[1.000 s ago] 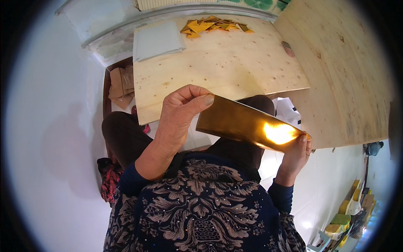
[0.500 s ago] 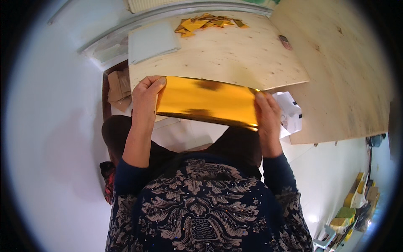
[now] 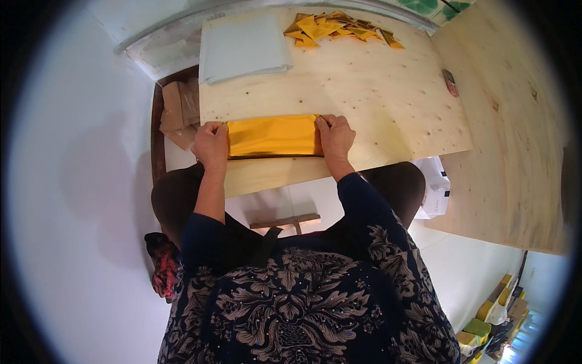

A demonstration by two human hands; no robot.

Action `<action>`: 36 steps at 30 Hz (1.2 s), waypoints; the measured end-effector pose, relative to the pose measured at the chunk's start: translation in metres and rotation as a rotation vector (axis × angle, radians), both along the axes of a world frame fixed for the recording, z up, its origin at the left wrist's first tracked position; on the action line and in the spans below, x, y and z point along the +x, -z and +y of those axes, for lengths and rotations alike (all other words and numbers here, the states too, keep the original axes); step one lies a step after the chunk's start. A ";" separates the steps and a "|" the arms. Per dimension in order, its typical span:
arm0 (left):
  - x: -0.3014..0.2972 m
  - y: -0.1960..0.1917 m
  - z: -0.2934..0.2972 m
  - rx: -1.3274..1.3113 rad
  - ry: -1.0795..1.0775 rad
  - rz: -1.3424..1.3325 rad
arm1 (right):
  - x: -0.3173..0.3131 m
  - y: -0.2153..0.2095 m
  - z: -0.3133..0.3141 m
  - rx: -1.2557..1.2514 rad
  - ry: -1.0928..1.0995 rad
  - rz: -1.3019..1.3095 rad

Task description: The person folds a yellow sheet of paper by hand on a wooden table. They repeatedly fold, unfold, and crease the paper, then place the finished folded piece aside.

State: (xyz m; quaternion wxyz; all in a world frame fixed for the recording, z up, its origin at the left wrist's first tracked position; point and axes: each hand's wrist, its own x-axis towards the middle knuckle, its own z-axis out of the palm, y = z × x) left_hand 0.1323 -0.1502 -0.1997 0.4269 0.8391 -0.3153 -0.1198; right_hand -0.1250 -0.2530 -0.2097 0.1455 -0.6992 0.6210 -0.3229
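Observation:
A shiny gold strip of foil paper is stretched sideways at the near left part of the wooden tabletop. My left hand pinches its left end, thumb on top. At the opposite end, my right hand grips the upper right corner between thumb and fingers. Between my hands the strip looks flat, with a dark reflection along its lower edge. Whether it rests on the wood or hovers just above, I cannot tell.
Toward the back lies a pile of folded gold foil pieces, beside a stack of whitish sheets. A small phone-like object is at the right. Brown cardboard sits left of the table, and a white bag below its right edge.
Both hands have brought the foil strip from above my lap onto or just over the tabletop. My right hand has moved left, and the view has shifted.

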 end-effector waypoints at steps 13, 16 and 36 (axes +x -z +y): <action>-0.011 0.003 -0.005 0.139 0.008 -0.485 | -0.001 0.000 -0.005 0.009 -0.025 -0.087; -0.009 -0.001 -0.007 0.220 0.215 -0.842 | 0.000 -0.003 -0.003 -0.120 -0.043 0.165; -0.040 0.005 0.023 0.485 0.455 -0.648 | -0.034 -0.004 0.027 -0.255 -0.425 0.547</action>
